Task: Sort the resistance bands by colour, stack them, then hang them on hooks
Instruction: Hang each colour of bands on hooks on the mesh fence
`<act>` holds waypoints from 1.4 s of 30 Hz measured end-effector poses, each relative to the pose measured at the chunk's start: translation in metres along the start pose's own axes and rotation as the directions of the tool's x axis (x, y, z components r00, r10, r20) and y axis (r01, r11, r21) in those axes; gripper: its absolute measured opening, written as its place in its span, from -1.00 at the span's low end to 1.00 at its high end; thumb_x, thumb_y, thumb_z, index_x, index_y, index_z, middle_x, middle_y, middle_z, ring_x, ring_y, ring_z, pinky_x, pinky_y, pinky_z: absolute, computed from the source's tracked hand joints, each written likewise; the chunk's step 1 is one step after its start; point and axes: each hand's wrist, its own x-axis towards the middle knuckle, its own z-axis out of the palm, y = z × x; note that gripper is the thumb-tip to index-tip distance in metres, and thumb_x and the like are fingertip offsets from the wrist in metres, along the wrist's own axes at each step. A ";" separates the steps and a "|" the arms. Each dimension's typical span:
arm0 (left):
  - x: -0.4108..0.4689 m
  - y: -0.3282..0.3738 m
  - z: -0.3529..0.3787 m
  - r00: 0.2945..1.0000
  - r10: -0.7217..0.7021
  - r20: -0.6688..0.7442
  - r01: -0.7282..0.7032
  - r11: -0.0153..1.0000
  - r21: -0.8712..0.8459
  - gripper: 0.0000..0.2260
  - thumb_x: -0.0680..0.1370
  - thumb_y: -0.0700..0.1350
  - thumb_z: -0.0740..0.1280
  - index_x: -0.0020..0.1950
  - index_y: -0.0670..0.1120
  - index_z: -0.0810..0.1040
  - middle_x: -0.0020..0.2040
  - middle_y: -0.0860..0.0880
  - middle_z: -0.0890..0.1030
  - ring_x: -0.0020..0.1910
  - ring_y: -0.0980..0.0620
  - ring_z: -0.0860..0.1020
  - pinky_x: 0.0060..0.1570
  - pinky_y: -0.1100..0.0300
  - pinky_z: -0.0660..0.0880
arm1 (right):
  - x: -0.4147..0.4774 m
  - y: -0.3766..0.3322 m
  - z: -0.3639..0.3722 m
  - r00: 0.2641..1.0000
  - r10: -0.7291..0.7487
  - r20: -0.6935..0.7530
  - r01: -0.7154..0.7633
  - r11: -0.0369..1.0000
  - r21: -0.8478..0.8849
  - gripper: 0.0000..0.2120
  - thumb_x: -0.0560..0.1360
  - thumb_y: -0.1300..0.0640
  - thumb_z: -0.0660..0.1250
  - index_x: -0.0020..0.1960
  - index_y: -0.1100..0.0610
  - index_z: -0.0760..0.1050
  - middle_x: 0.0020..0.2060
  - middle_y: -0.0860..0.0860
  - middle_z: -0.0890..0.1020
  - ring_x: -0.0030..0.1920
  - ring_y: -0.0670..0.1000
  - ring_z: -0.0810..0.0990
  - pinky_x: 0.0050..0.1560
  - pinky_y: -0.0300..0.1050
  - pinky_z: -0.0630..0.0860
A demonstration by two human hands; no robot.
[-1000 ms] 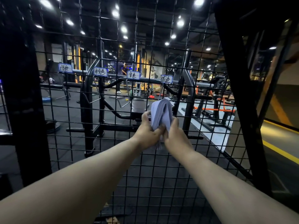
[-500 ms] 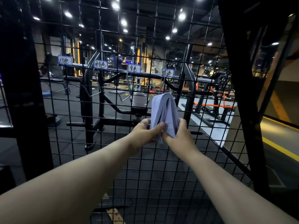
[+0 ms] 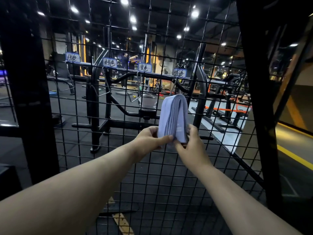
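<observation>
- Holding a folded stack of pale lilac rubber resistance bands point(image 3: 174, 114) upright at centre frame, in front of the black wire grid panel point(image 3: 118, 167).
- My left hand point(image 3: 149, 139) pinches its lower left edge and my right hand point(image 3: 192, 145) grips the lower right, hands nearly touching.
- Stack's top sits just under the silver metal hook point(image 3: 173, 87) below the rightmost blue-edged paper label point(image 3: 179, 73).

Folded stack of pale lilac rubber bands point(image 3: 174, 116) before black wire grid panel point(image 3: 149, 168); left grip point(image 3: 149, 139) at its lower left, right grip point(image 3: 191, 144) at lower right. Thin metal hook point(image 3: 173, 88) just above stack, under rightmost blue-edged paper label point(image 3: 180, 72). Black steel gym machine point(image 3: 94, 107) behind panel.
</observation>
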 end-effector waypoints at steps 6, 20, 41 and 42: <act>0.006 -0.004 0.001 1.000 0.026 0.004 -0.026 0.997 0.069 -0.63 0.45 -0.03 0.52 0.22 -0.04 0.58 0.07 -0.07 0.68 0.09 -0.09 0.64 0.03 0.07 0.63 | 0.000 0.002 -0.001 0.999 -0.029 0.021 0.030 0.999 -0.013 -0.46 0.53 -0.03 0.39 0.39 -0.13 0.19 0.27 -0.08 0.48 0.20 -0.06 0.53 0.14 -0.09 0.51; 0.011 -0.005 0.008 0.998 0.056 0.040 -0.059 0.994 0.094 -0.49 0.40 0.06 0.50 0.31 0.05 0.48 0.10 0.00 0.65 0.07 0.05 0.63 -0.02 0.17 0.55 | 0.001 0.005 -0.009 0.992 -0.107 0.062 0.114 0.985 -0.130 -0.60 0.60 0.09 0.31 0.39 -0.04 0.30 0.16 -0.04 0.58 0.06 -0.05 0.59 -0.01 -0.11 0.55; 0.007 0.004 0.011 0.980 0.104 0.171 -0.128 0.983 0.135 -0.78 0.41 -0.13 0.54 -0.02 -0.12 0.59 -0.24 0.02 0.57 -0.27 0.12 0.52 -0.29 0.27 0.47 | -0.002 -0.001 -0.005 0.988 -0.157 0.012 0.150 0.915 -0.374 -0.80 0.62 0.07 0.27 0.19 0.13 0.40 -0.03 0.06 0.64 -0.11 0.12 0.64 -0.24 0.04 0.57; 0.006 0.005 0.011 0.983 0.103 0.153 -0.125 0.982 0.141 -0.78 0.38 -0.09 0.52 -0.06 -0.11 0.57 -0.27 0.03 0.54 -0.30 0.10 0.48 -0.32 0.24 0.44 | -0.002 -0.001 -0.005 0.988 -0.157 -0.001 0.145 0.915 -0.376 -0.78 0.62 0.04 0.27 0.19 0.12 0.40 -0.05 0.06 0.65 -0.12 0.11 0.65 -0.24 0.06 0.59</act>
